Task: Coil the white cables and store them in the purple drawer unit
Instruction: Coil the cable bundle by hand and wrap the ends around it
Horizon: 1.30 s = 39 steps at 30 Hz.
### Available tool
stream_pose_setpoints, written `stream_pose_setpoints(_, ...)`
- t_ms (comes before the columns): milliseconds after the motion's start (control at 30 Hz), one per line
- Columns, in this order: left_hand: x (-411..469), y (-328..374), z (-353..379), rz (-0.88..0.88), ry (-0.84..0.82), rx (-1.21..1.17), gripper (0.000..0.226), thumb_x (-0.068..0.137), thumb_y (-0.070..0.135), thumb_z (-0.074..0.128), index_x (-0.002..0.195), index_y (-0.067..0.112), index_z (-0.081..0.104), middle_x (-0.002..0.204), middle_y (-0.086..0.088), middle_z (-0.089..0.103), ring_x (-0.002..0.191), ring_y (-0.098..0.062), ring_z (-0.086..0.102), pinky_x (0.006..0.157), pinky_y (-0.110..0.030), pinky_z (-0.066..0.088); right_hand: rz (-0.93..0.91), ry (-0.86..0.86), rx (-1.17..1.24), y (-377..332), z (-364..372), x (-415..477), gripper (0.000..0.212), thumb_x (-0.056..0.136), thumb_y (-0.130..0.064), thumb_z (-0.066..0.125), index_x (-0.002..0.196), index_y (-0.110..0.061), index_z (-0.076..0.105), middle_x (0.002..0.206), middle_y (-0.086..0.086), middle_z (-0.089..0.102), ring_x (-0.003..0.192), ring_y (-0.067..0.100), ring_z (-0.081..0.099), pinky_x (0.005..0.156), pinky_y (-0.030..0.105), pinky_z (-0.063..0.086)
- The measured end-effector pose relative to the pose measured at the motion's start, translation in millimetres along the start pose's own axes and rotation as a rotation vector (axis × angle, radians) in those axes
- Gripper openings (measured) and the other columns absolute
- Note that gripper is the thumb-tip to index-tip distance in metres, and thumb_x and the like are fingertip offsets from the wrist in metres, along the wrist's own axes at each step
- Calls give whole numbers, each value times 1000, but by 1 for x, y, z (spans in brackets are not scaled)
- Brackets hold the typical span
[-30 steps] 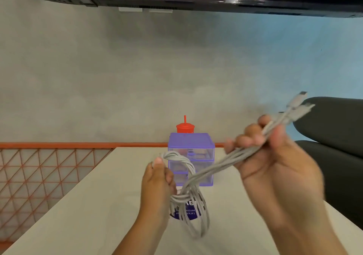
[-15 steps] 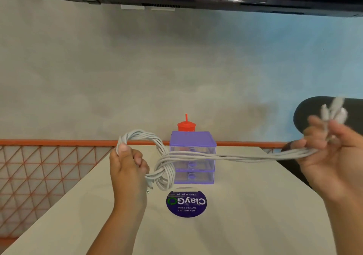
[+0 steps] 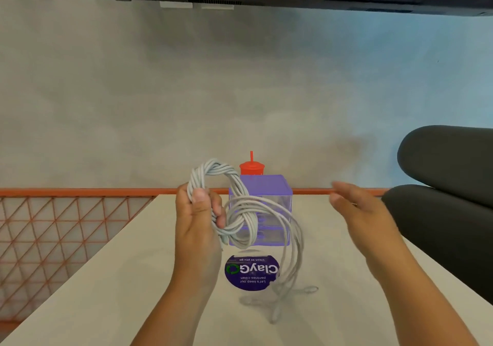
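The white cables [image 3: 213, 171] are being gripped in the curled fingers of the left hand [image 3: 196, 220] — loose ends dangling onto the table [image 3: 128, 279], right in front of the purple drawer unit [image 3: 269, 185]. The right hand [image 3: 356, 208] is being held open, fingers loosely straight.

Knotted white cables [image 3: 241, 212] before purple drawer unit [image 3: 262, 185]

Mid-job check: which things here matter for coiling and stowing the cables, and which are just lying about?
Job: white cables, gripped by the left hand; purple drawer unit; right hand, open.
Lying about: red cup; round purple sticker; black chairs; orange railing.
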<state>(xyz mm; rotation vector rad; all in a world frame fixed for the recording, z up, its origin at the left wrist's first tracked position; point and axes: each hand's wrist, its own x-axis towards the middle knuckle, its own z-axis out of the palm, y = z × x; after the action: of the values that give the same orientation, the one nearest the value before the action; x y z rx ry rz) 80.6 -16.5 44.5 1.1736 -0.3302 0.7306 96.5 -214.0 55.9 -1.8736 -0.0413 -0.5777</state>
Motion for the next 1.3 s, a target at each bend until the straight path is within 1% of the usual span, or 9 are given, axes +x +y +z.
stream_pose_setpoints(233, -11, 1, 10, 4, -163, -68, 25, 85, 43, 34, 69, 38, 54, 56, 10, 43, 50, -7, 35, 50, -17, 38, 38, -444, 157, -23, 18, -23, 29, 97, -10, 40, 102, -22, 66, 58, 6, 59, 43, 11, 54, 47, 20, 51)
stream_pose_setpoints(367, -17, -1, 14, 49, -196, -50, 23, 86, 52, 40, 71, 40, 53, 56, 11, 44, 50, -3, 38, 51, -16, 41, 120, -656, 201, -29, 14, -30, 20, 93, -25, 49, 105, -33, 62, 55, 7, 58, 41, 13, 50, 41, 21, 46)
stream_pose_setpoints(567, -24, -2, 20, 47, -211, -137, 34, 69, 69, 53, 81, 38, 55, 57, 12, 48, 51, -1, 48, 52, -14, 45, -243, -344, -277, -11, 44, -28, 27, 89, -40, 51, 85, -15, 62, 68, -6, 52, 60, 9, 48, 55, 16, 36)
stream_pose_setpoints(667, -22, -1, 20, -23, -216, -285, 36, 71, 55, 53, 88, 23, 54, 58, 6, 49, 51, -5, 49, 51, -17, 47, -187, -321, 19, -12, 54, -33, 7, 93, -29, 50, 95, -26, 57, 92, -6, 62, 85, 9, 60, 76, 23, 48)
stream_pose_setpoints(767, -18, -1, 16, -100, -300, -401, 33, 70, 51, 67, 84, 21, 61, 61, -1, 51, 55, -12, 52, 55, -23, 49, -195, -261, 246, -9, 60, -33, 21, 91, -27, 47, 111, -30, 54, 101, -6, 65, 93, 10, 63, 86, 32, 50)
stream_pose_setpoints(967, -11, 5, 7, -338, -330, -612, 35, 83, 31, 35, 65, 13, 58, 50, -4, 39, 51, -19, 42, 53, -26, 46, -346, -195, 101, -9, 53, -33, 21, 97, -33, 35, 105, -43, 52, 96, -6, 67, 89, 11, 62, 82, 36, 51)
stream_pose_setpoints(1133, -4, 11, 2, -559, -234, -575, 60, 85, 58, 29, 46, 13, 40, 37, -1, 27, 41, -17, 29, 43, -24, 36, -422, -138, -67, -15, 40, -34, 37, 88, -50, 37, 95, -23, 62, 75, -2, 67, 69, 11, 63, 63, 35, 52)
stream_pose_setpoints(1233, -5, 13, 6, -622, -217, -537, 61, 83, 60, 33, 41, 16, 34, 32, 2, 21, 36, -14, 23, 39, -21, 29, -303, -215, 122, -22, 28, -30, 40, 82, -49, 55, 75, -10, 63, 65, 9, 60, 52, 2, 55, 48, 14, 44)
stream_pose_setpoints(1300, -8, 15, 10, -631, -224, -564, 59, 82, 58, 36, 40, 16, 32, 31, 2, 20, 35, -14, 22, 38, -20, 28, -233, -297, 296, -22, 22, -27, 69, 65, -69, 60, 71, 0, 60, 65, 26, 56, 54, 16, 54, 47, 29, 49)
